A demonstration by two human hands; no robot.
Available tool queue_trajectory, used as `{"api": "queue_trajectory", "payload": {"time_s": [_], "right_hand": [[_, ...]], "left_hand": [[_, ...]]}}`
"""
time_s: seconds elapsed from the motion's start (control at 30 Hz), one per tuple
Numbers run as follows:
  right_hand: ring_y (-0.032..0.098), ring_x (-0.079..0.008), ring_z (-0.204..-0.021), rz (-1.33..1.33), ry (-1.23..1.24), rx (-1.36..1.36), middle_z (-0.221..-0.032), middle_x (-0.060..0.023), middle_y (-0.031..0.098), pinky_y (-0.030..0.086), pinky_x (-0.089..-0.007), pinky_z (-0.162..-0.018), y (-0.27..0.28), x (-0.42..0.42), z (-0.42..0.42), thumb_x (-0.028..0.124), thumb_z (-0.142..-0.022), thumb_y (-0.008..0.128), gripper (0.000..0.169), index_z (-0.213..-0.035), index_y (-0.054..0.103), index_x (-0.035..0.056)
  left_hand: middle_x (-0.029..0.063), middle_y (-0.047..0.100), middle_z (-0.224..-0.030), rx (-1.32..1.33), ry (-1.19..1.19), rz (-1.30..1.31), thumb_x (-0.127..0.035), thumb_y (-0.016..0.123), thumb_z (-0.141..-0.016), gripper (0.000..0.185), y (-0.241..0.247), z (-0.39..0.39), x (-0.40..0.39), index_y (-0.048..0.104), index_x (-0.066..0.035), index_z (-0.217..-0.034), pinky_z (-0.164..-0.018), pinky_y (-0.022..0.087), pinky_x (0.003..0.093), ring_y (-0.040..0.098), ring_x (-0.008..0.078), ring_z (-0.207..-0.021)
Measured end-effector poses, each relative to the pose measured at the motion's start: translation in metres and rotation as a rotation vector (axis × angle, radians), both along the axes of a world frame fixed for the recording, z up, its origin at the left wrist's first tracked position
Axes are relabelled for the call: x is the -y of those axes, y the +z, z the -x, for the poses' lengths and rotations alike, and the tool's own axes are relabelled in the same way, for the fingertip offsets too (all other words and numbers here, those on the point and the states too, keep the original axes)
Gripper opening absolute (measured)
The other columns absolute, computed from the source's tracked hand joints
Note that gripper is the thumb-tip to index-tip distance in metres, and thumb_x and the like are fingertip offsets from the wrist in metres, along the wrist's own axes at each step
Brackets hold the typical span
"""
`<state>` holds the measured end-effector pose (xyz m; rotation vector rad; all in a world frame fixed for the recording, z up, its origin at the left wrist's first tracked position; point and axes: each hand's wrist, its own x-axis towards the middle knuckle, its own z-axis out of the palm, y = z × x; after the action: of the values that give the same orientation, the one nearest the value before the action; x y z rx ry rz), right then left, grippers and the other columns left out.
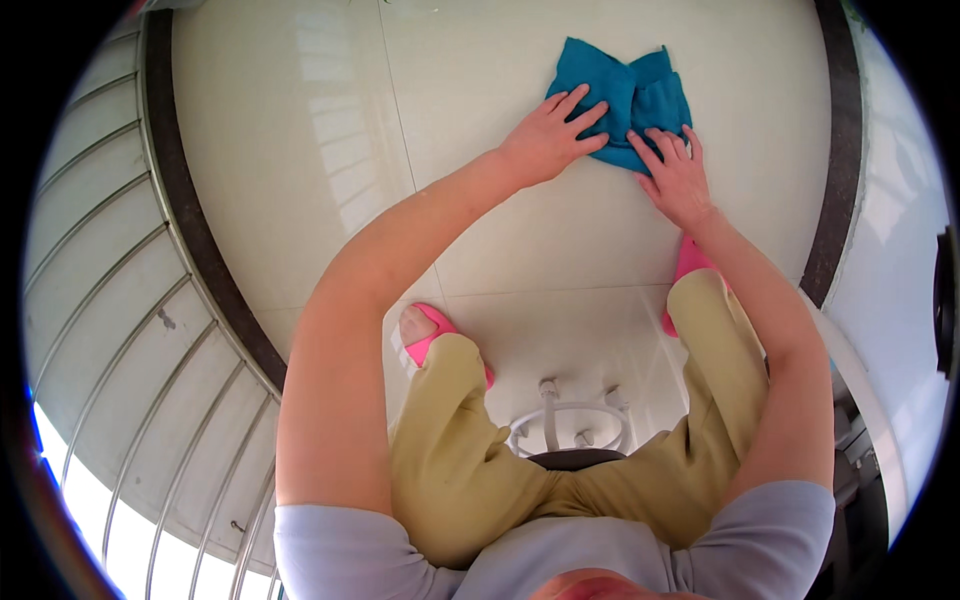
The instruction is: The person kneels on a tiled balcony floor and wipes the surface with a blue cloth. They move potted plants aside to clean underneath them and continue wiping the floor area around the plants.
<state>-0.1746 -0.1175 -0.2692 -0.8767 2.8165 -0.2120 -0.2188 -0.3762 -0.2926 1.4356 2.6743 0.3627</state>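
A teal cloth (619,105), partly folded over itself, lies on the pale tiled floor (300,187) at the upper right of the head view. My left hand (551,139) rests on the cloth's left part, its fingers spread and pressing on the fabric. On the lower right edge of the cloth lies my right hand (675,172), with fingers apart and slightly bent. Neither hand visibly grips the cloth; both touch it from above.
My feet in pink slippers (429,330) stand on the floor either side of a wheeled stool base (551,420) beneath me. Metal railing bars (112,266) curve along the left beyond a dark border strip (191,202). A similar dark strip (836,150) and a pale wall (900,247) are at the right.
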Motion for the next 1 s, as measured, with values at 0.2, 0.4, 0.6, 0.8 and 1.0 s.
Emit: {"api": "queue_trajectory", "payload": {"time_s": [0.2,0.4,0.6,0.8,1.0], "right_hand": [[0.044,-0.0252,-0.123,0.081,-0.410,-0.309,-0.140,-0.0057,0.045,0.037,-0.0438,-0.099,-0.045,0.015,0.130,0.026,-0.088,0.063,0.055,-0.140,0.046,0.0211],[0.043,-0.0308,-0.128,0.181,-0.220,-0.033,-0.139,-0.0137,0.046,0.039,-0.0466,-0.103,-0.030,0.133,0.175,0.021,-0.082,0.061,0.055,-0.135,0.047,0.0091],[0.041,-0.0205,-0.127,0.086,-0.007,-0.022,-0.144,-0.0016,0.042,0.039,-0.0390,-0.099,-0.035,0.163,0.063,0.020,-0.085,0.066,0.055,-0.137,0.049,0.0213],[0.035,-0.0228,-0.131,-0.196,0.255,0.346,-0.152,-0.0058,0.029,0.040,-0.0407,-0.103,0.016,0.148,-0.069,0.020,-0.084,0.068,0.066,-0.144,0.039,0.0181],[0.029,-0.0251,-0.139,-0.377,0.156,0.606,-0.155,-0.0073,0.024,0.036,-0.0427,-0.107,0.034,0.147,-0.160,0.011,-0.082,0.064,0.066,-0.144,0.040,0.0163]], "left_hand": [[0.0071,0.037,-0.150,-0.042,0.288,0.115,-0.017,0.044,-0.092,0.047,-0.028,0.164,-0.029,0.049,-0.025,-0.138,-0.114,0.024,0.0463,0.032,0.0330,-0.139],[0.0065,0.035,-0.152,-0.039,0.517,0.422,-0.019,0.048,-0.091,0.052,-0.023,0.178,0.102,0.042,-0.023,-0.143,-0.114,0.024,0.0465,0.030,0.0334,-0.140],[0.0117,0.032,-0.151,-0.080,0.542,0.317,-0.020,0.058,-0.085,0.064,-0.015,0.002,0.151,0.037,-0.030,-0.145,-0.103,0.041,0.0489,0.038,0.0470,-0.129],[0.0231,0.020,-0.154,0.263,0.433,0.535,-0.041,0.058,-0.086,0.068,0.034,-0.166,0.131,0.031,-0.028,-0.148,-0.108,0.032,0.0532,0.028,0.0570,-0.132],[0.0237,0.010,-0.157,0.517,0.361,0.739,-0.053,0.050,-0.088,0.070,0.046,-0.241,0.088,0.028,-0.028,-0.150,-0.109,0.027,0.0570,0.022,0.0584,-0.134]]}}
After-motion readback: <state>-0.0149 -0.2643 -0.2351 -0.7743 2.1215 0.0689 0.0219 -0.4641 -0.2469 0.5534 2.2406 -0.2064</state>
